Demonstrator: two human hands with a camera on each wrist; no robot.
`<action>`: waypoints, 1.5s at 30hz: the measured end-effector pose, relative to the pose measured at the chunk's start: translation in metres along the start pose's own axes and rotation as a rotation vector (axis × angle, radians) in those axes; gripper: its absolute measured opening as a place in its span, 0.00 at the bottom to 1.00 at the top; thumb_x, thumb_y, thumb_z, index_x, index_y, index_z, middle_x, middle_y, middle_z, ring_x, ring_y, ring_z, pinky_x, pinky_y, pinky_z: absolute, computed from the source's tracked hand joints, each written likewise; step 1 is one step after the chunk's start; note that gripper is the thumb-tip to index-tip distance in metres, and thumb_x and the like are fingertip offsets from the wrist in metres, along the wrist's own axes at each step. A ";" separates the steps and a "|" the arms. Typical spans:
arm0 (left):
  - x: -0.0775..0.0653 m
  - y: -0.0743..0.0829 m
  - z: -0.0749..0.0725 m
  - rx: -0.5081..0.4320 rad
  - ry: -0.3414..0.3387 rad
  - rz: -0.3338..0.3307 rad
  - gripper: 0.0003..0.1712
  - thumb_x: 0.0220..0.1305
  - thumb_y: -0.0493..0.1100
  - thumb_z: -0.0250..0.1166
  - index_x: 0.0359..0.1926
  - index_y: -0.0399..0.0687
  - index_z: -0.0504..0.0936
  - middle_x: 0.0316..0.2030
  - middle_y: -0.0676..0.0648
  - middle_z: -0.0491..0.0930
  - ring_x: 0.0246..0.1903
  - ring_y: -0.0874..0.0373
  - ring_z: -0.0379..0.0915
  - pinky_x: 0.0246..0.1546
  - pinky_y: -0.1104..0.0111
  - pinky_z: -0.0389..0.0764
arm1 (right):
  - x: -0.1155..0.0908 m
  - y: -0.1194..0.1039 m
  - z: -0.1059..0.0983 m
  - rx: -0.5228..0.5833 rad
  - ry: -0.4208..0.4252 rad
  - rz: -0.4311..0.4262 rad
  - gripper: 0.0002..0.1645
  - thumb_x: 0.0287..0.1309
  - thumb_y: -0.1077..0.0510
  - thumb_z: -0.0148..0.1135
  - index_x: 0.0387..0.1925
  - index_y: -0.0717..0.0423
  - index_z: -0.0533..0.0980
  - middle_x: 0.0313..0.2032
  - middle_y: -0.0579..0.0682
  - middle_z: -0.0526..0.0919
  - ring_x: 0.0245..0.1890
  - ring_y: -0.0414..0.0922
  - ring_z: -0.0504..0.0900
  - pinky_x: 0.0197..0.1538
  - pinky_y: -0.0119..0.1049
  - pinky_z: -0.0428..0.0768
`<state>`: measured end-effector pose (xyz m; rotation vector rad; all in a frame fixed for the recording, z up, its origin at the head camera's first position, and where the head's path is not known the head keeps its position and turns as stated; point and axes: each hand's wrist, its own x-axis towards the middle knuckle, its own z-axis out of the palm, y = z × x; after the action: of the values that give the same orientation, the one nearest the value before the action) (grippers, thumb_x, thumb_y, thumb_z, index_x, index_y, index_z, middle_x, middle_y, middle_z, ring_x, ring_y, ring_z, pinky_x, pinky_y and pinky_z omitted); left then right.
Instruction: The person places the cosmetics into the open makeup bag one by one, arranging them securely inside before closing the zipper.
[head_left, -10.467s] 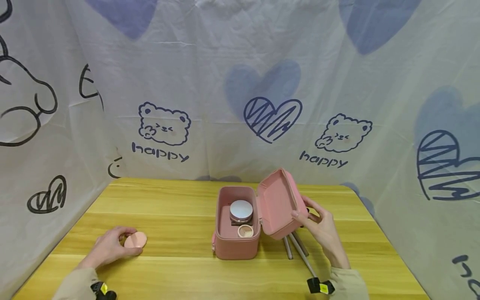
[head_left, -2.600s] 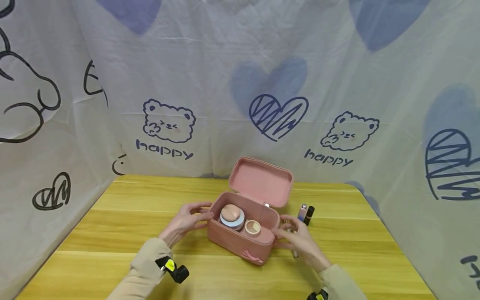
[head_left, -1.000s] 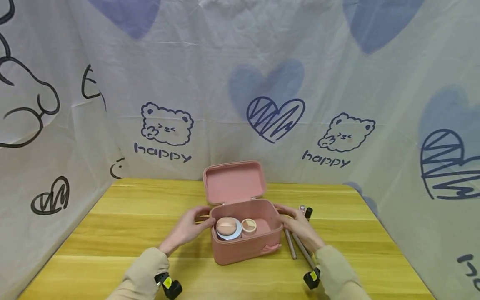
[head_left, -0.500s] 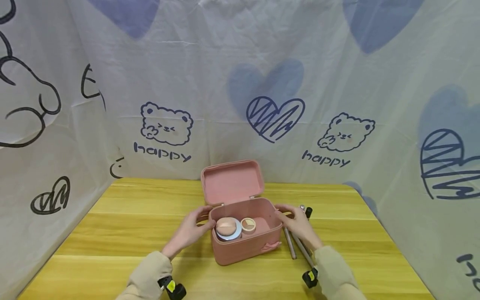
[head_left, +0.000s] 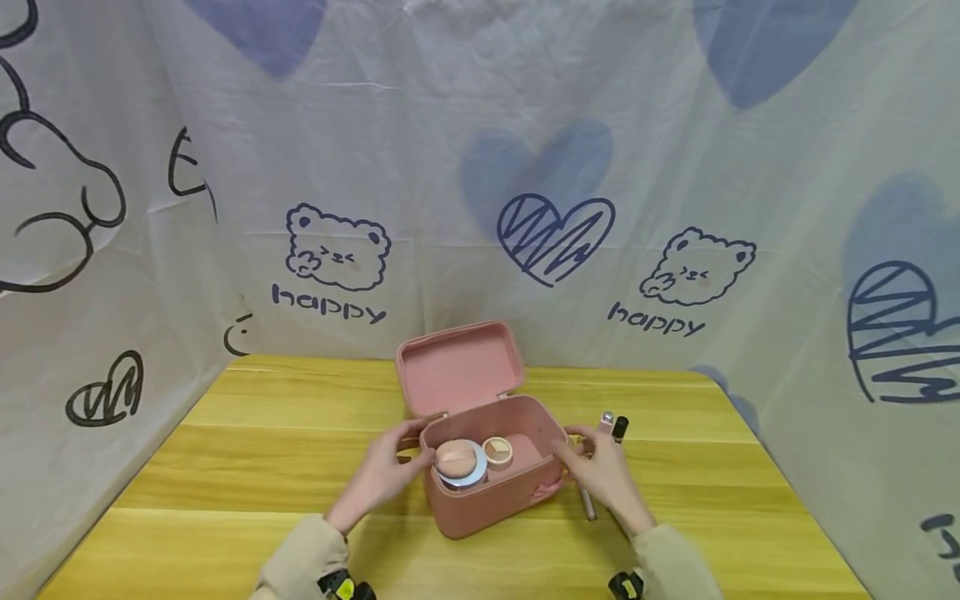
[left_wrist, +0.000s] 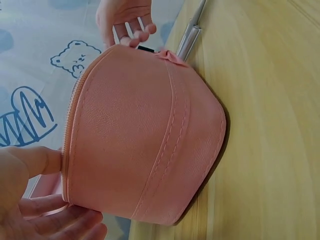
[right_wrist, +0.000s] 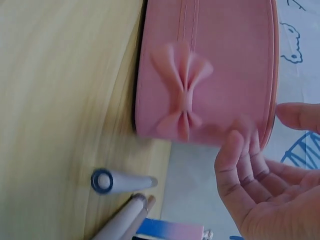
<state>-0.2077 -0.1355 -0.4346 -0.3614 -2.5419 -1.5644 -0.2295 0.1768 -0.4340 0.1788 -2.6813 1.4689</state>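
Observation:
A pink makeup case point(head_left: 483, 508) with its lid point(head_left: 459, 367) raised stands angled on the table. Inside it, a beige powder puff point(head_left: 455, 458) lies on a silver-topped round compact point(head_left: 474, 480). Beside these is a small round three-colour palette point(head_left: 498, 451). My left hand point(head_left: 378, 477) pinches the case's left rim, thumb over the edge and fingers outside. At the other end my right hand point(head_left: 609, 482) holds the rim, its thumb point(right_wrist: 300, 116) at the edge and fingertips point(right_wrist: 231, 145) against the side. A bow point(right_wrist: 184, 95) decorates the case wall.
Right of the case, partly behind my right hand, lie slim silvery pens point(head_left: 588, 505). A pink-blue tube point(right_wrist: 172, 229) and a black-capped tube point(head_left: 620, 429) are just beyond. A printed cloth point(head_left: 420, 167) hangs behind the wooden table point(head_left: 300, 400).
Earlier my left hand held the puff at the table's left; now it lies on the compact. The case has been turned lid-backward, and lately rotates slightly more, its lid shifting left.

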 end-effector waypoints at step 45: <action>0.002 0.025 -0.037 0.558 0.328 0.448 0.31 0.55 0.43 0.77 0.57 0.36 0.80 0.55 0.36 0.79 0.58 0.38 0.72 0.60 0.44 0.75 | -0.003 -0.006 0.029 0.243 0.000 0.059 0.47 0.61 0.58 0.69 0.76 0.60 0.57 0.58 0.61 0.69 0.50 0.50 0.77 0.38 0.27 0.79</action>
<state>-0.2028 -0.1573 -0.3964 -0.5025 -2.2953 -0.6623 -0.2260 0.1493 -0.4455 0.1148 -2.5215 1.8097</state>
